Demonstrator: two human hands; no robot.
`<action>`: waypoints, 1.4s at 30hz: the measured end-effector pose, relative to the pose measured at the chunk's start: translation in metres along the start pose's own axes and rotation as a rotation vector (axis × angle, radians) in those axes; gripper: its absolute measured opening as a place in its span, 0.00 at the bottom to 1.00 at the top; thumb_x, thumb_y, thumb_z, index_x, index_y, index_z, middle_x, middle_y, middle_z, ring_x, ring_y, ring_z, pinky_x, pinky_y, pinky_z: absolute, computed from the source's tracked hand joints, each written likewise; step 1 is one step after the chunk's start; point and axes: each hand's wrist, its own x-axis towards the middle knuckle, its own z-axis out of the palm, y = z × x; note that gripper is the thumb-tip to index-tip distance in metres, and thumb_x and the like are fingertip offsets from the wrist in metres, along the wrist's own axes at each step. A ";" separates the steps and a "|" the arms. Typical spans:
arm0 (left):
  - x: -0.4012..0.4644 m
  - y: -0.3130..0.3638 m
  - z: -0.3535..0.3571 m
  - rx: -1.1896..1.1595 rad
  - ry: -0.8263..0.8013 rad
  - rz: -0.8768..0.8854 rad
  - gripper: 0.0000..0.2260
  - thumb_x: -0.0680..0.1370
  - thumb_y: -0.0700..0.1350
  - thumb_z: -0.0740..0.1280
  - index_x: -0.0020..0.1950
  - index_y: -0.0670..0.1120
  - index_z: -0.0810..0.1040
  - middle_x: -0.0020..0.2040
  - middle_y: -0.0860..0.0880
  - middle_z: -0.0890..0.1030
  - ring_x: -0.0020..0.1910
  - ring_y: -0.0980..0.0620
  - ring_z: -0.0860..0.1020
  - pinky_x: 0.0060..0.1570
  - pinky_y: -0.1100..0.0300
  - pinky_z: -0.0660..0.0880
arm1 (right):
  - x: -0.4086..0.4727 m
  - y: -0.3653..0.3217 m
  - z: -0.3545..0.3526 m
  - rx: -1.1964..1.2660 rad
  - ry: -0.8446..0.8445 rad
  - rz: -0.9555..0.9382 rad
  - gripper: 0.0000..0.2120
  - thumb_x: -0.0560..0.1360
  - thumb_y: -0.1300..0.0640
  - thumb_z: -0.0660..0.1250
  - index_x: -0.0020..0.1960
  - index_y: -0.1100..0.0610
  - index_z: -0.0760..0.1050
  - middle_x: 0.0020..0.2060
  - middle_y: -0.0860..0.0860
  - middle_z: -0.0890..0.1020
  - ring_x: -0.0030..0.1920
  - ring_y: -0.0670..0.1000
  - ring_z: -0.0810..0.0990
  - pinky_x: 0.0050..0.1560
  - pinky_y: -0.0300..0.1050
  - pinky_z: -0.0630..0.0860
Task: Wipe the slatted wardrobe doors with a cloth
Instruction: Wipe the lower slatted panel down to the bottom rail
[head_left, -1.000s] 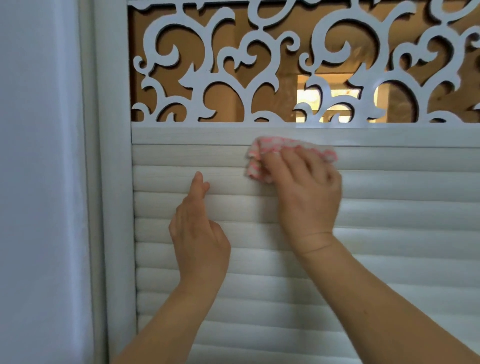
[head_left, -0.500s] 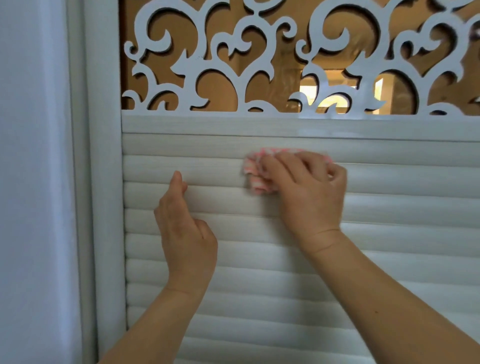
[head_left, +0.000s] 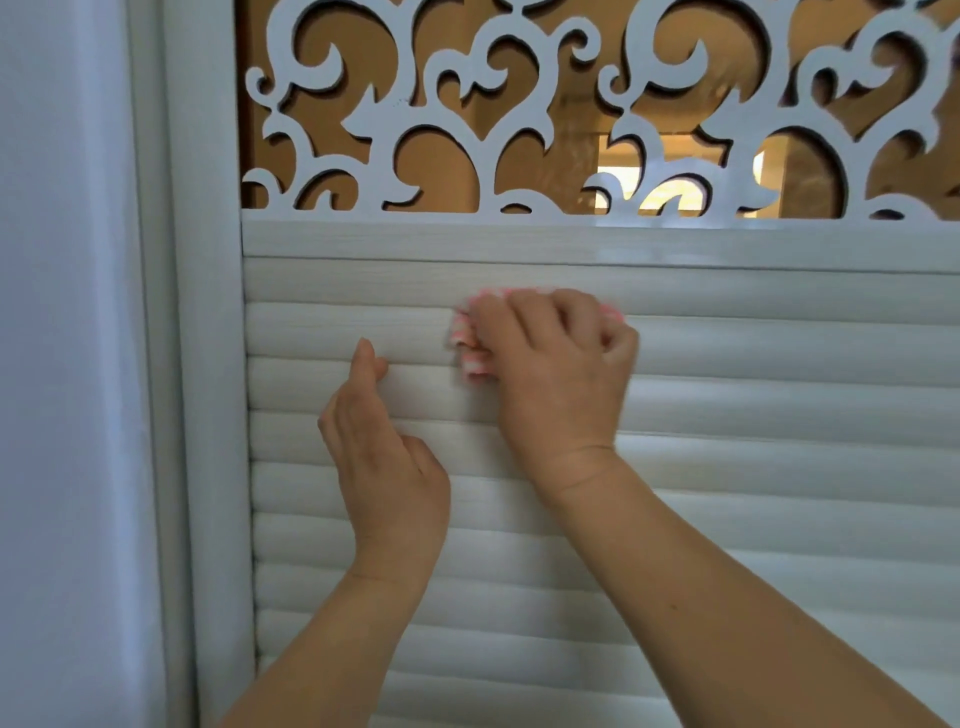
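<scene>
The white slatted wardrobe door fills the view. My right hand grips a bunched pink and white cloth and presses it against the upper slats, just below the top rail. Most of the cloth is hidden under my curled fingers. My left hand rests flat on the slats to the left and a little lower, with straight fingers pointing up and holding nothing.
Above the slats runs a white scrollwork panel over a brown reflective backing. The door's white frame post stands at the left, with a plain pale wall beside it.
My right hand has moved the cloth down one slat and slightly left, and its fingers have curled tighter around it. My left hand has stayed on the slats.
</scene>
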 end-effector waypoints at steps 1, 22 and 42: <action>-0.001 0.000 -0.001 -0.013 0.001 -0.012 0.33 0.66 0.26 0.52 0.72 0.36 0.58 0.62 0.41 0.72 0.59 0.50 0.64 0.63 0.72 0.57 | 0.000 -0.011 0.003 0.015 -0.011 -0.041 0.14 0.72 0.57 0.61 0.53 0.49 0.81 0.47 0.47 0.82 0.51 0.53 0.69 0.45 0.49 0.59; -0.015 0.014 -0.002 -0.054 -0.059 -0.166 0.33 0.69 0.23 0.53 0.74 0.41 0.57 0.64 0.44 0.69 0.60 0.61 0.59 0.62 0.72 0.56 | -0.044 0.098 -0.050 -0.075 -0.063 0.167 0.13 0.69 0.57 0.61 0.45 0.51 0.83 0.44 0.54 0.81 0.47 0.58 0.67 0.35 0.49 0.68; -0.002 0.008 -0.020 -0.109 -0.078 -0.201 0.36 0.70 0.23 0.52 0.74 0.48 0.55 0.58 0.55 0.67 0.61 0.51 0.68 0.64 0.61 0.65 | 0.016 -0.008 0.004 0.028 -0.112 -0.102 0.25 0.67 0.58 0.54 0.61 0.51 0.78 0.52 0.56 0.79 0.49 0.58 0.64 0.37 0.49 0.67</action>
